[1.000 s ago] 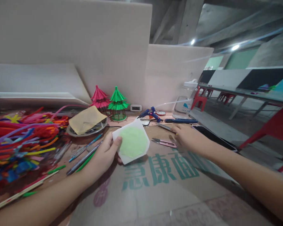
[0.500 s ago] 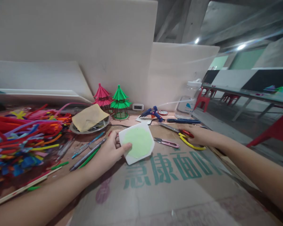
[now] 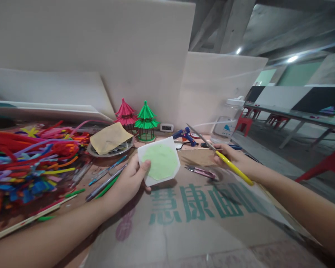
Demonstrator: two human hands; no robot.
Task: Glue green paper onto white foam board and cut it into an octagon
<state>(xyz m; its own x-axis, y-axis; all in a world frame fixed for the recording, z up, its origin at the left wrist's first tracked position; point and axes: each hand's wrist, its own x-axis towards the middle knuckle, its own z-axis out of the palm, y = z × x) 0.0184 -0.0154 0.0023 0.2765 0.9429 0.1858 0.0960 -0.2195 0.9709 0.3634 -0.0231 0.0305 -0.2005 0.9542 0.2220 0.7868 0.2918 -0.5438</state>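
My left hand (image 3: 134,175) grips a white piece of paper or card with a pale green patch (image 3: 160,162) on it, thumb on the front, fingers behind. It is held up over the cardboard (image 3: 190,230) with green printed characters. My right hand (image 3: 231,158) is closed on a pair of scissors (image 3: 226,162) with a yellow handle, raised above the board, blades pointing up and to the left. Below lie pink thread snips (image 3: 202,172). A blue glue gun (image 3: 186,136) rests behind them.
Colourful pipe cleaners (image 3: 30,163) heap at the left beside a metal dish (image 3: 111,150) with yellowish paper on it. Pens (image 3: 106,182) lie near my left forearm. Pink (image 3: 125,113) and green (image 3: 146,121) pagoda models, a small digital clock (image 3: 166,127) and a clear bottle (image 3: 227,121) stand at the back.
My right hand has picked the scissors up off the cardboard and raised them. The paper in my left hand has tilted and shifted slightly up. The view has swung a little left.
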